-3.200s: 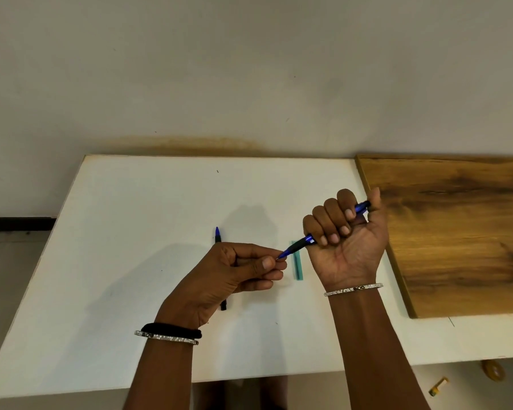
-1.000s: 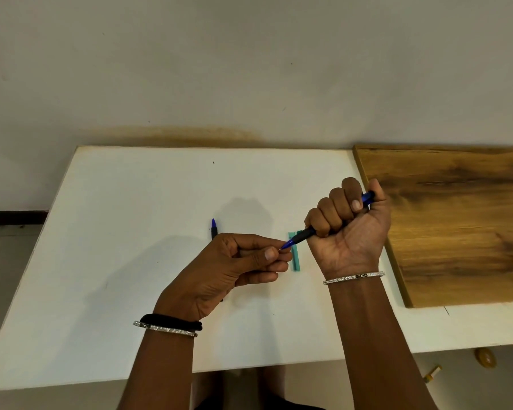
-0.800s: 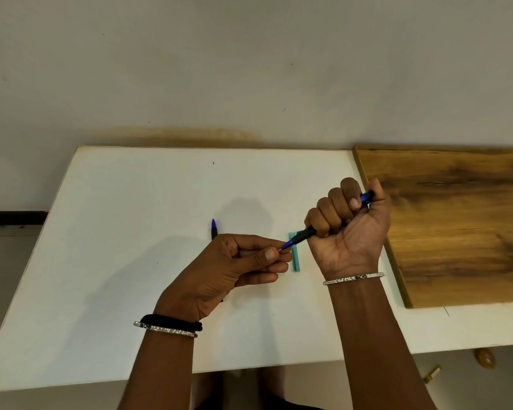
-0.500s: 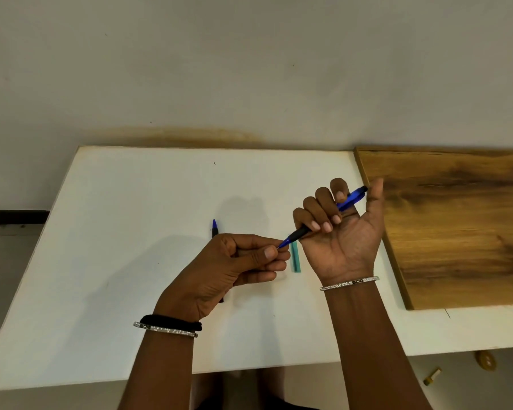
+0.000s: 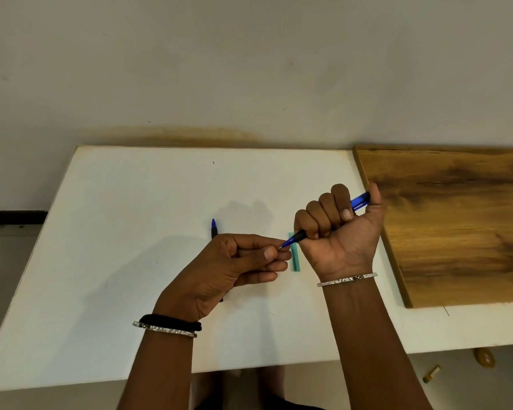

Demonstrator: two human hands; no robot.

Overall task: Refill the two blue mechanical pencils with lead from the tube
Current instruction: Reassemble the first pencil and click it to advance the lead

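**Hand and Pencil Positions at the Pencil Tip**

The right hand [image 5: 338,232] is raised above the white table [image 5: 131,232], palm side toward the camera. All four fingers are curled into a fist around the barrel of a blue mechanical pencil [image 5: 359,201], with the thumb upright beside its upper end. The pencil slants down and to the left. Its tip meets the fingertips of the left hand [image 5: 234,267].

The left hand has its thumb and forefinger pressed together at that tip and the other fingers curled beneath. Whether a lead lies in the pinch is too fine to make out.

The fist covers the middle of the held pencil's barrel. The second blue pencil [image 5: 213,227] lies on the table. The left hand covers most of it, leaving only its far end and a short dark section near the wrist visible.

The teal lead tube [image 5: 295,260] lies flat on the table between the two hands. Its contents and closure cannot be determined.

A wooden board [image 5: 456,232] lies at the table's right.
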